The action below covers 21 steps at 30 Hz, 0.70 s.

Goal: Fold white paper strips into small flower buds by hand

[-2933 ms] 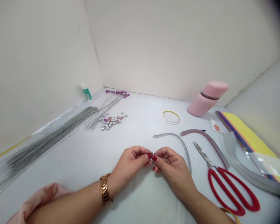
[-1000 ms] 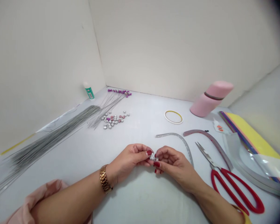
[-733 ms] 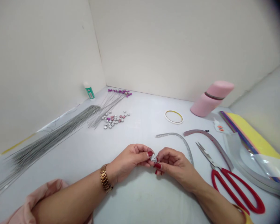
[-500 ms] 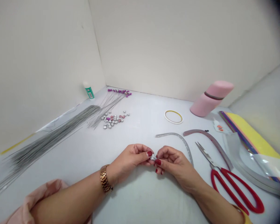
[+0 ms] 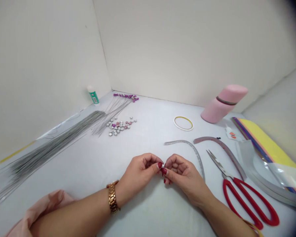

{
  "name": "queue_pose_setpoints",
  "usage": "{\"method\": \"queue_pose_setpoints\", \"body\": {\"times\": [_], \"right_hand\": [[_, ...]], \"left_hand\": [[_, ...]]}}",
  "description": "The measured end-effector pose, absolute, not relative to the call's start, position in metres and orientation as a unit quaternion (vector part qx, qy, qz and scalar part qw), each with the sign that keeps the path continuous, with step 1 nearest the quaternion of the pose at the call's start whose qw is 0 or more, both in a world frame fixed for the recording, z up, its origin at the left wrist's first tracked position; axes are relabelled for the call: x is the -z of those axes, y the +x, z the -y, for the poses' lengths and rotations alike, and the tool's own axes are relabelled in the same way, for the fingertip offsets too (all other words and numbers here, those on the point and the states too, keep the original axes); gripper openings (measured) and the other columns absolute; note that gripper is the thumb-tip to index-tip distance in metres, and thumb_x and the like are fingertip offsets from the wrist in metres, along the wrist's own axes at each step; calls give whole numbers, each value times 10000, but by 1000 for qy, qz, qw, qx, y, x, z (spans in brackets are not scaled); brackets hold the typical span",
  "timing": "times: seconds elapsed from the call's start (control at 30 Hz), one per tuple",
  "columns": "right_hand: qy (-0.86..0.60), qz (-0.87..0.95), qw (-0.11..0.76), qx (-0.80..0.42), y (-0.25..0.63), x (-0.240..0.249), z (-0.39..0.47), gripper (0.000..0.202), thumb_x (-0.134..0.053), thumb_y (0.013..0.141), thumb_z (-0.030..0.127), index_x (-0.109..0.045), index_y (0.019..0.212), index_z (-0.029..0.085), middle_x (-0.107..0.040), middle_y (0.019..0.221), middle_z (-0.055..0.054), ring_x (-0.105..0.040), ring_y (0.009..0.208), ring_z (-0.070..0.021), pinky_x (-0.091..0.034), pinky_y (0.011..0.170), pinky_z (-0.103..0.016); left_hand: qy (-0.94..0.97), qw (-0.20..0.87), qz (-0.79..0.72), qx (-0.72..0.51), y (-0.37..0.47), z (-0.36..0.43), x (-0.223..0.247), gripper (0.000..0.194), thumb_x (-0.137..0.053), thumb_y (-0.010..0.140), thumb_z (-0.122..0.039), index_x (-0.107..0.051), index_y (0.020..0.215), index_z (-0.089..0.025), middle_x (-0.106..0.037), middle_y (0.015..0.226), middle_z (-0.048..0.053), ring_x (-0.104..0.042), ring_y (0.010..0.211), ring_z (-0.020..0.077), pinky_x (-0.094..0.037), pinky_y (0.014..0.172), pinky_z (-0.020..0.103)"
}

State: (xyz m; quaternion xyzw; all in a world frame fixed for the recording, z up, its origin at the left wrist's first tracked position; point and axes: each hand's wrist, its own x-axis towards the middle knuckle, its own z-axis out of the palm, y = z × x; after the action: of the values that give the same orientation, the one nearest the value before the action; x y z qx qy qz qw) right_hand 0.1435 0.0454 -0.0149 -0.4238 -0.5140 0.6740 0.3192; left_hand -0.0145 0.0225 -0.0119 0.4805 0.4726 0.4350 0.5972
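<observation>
The left hand [image 5: 140,172] and right hand [image 5: 185,174] meet at the fingertips, each with thumb and forefinger closed on a small silver piece [image 5: 163,166], mostly hidden between them. Directions are taken from this piece, 12 o'clock pointing away from the wearer. At 3 o'clock, a clear plastic sleeve [image 5: 284,171] partly covers coloured sheets [image 5: 268,138], yellow uppermost. At 2 o'clock lies a white squeeze bottle [image 5: 232,135] with an orange mark; between 1 and 2, a pink bottle [image 5: 215,110], capped. Between 10 and 11, a white-and-green glue tube [image 5: 94,97] stands near the wall. The contents of all three cannot be seen. Loose folded stars [image 5: 118,128], silver, pink and purple, lie between 10 and 11, nearer than the tube. Purple-tipped wire stems [image 5: 124,96] lie at 11; grey wires [image 5: 56,143], between 9 and 10; a tape roll [image 5: 183,129], at 1; red-handled scissors [image 5: 253,200], between 3 and 4, blades slightly parted.
</observation>
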Motion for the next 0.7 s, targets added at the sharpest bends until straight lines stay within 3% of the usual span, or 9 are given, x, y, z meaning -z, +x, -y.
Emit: {"method": "queue_pose_setpoints", "body": {"times": [0.23,0.7], "right_hand": [[-424,508,324,-676,143,16,-45,205,-671,697,291,-498,697,180,-538,486,55,-519,458,-86,-415,474,-205],[-418,501,333,-681,145,18,-44,241,-710,658,286,-514,764,195,-552,526,66,-512,431,-79,-409,447,-198]], "left_hand": [[536,534,-501,-420,-14,-18,12,141,-524,774,-236,-643,774,-160,-653,721,38,-569,674,152,-415,634,231],[448,642,-451,-429,-13,-22,5,111,-585,734,-236,-648,722,-145,-646,626,15,-582,611,131,-431,605,222]]}}
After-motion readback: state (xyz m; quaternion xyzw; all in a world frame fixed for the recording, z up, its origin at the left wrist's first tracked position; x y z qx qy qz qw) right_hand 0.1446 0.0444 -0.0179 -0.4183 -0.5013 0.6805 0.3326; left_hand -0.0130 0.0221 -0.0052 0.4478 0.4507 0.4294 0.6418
